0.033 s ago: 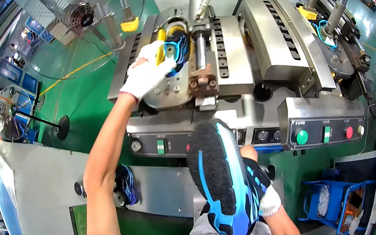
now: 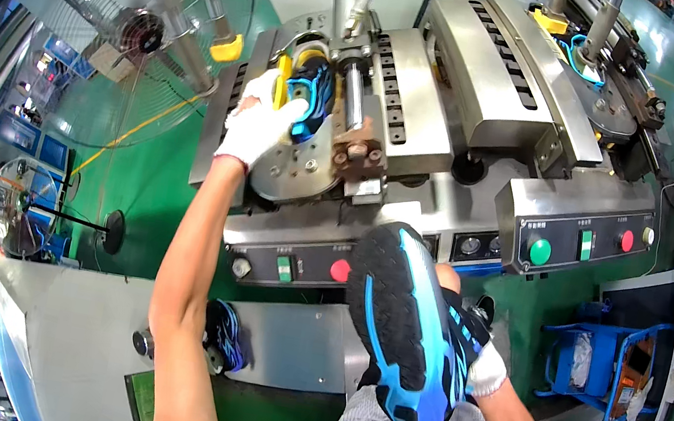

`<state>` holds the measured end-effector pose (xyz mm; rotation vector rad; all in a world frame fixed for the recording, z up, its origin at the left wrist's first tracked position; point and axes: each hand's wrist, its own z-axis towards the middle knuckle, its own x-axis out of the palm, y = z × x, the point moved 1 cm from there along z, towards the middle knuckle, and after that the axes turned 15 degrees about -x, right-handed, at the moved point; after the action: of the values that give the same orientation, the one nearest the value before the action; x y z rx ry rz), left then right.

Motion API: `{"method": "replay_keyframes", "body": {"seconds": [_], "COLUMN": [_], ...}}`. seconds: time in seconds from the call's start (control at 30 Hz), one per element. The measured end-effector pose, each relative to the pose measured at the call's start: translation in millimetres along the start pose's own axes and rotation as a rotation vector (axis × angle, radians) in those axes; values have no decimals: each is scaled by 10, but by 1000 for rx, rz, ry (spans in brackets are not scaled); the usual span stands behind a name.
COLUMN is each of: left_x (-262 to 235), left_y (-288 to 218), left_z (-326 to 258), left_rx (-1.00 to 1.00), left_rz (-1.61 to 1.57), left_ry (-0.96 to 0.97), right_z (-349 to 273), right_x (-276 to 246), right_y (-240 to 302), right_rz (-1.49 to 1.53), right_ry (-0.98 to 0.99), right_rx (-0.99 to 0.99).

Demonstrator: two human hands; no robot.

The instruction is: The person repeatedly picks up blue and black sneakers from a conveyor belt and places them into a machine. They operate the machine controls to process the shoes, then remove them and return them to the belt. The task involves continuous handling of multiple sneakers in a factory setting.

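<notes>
My left hand (image 2: 257, 126), in a white knit glove, reaches up to the left machine station. Its thumb lies on one side of a yellow bar-like part (image 2: 282, 82) and its fingers on the other, partly hidden. Beside that bar, a black and blue shoe upper (image 2: 315, 89) sits in the machine's holder, toe end by a yellow pad. In front of my body, my right hand (image 2: 488, 370), also gloved, grips a blue and black sneaker (image 2: 401, 330). The sneaker is tilted up with its black tread facing me. Most of the right fingers are hidden behind it.
Another dark shoe (image 2: 225, 335) rests near the metal shelf (image 2: 291, 342) below. A control panel (image 2: 571, 238) with green and red buttons fronts the right station. A wire-guarded fan (image 2: 143, 32) stands at left. A blue cart (image 2: 589, 368) is at right.
The held sneaker has shifted slightly right and down. My left thumb has drawn back a little from the shoe upper toward the yellow bar. The whole view has moved slightly.
</notes>
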<state>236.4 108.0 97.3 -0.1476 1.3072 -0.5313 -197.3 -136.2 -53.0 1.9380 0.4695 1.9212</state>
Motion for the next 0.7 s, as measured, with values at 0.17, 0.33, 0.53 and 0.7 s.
{"method": "replay_keyframes", "body": {"seconds": [0.17,0.33,0.53,0.7], "left_x": [1016,1027,151,-862], "left_y": [-110,-278,-6,271], "left_z": [745,1138,1027,-411], "left_rx": [-278,-346,-240,-149], "left_rz": [212,341,155,10], "left_ry": [95,112,1,-272], "right_z": [-575,-699,-479,-858], "right_x": [-384,-539,-205,-624], "right_y": [343,370,480,337], "right_rz": [-48,-155,-106,-277], "right_ry": [-254,-376,-249,-358], "right_rx": [-192,-291,-294,-247]}}
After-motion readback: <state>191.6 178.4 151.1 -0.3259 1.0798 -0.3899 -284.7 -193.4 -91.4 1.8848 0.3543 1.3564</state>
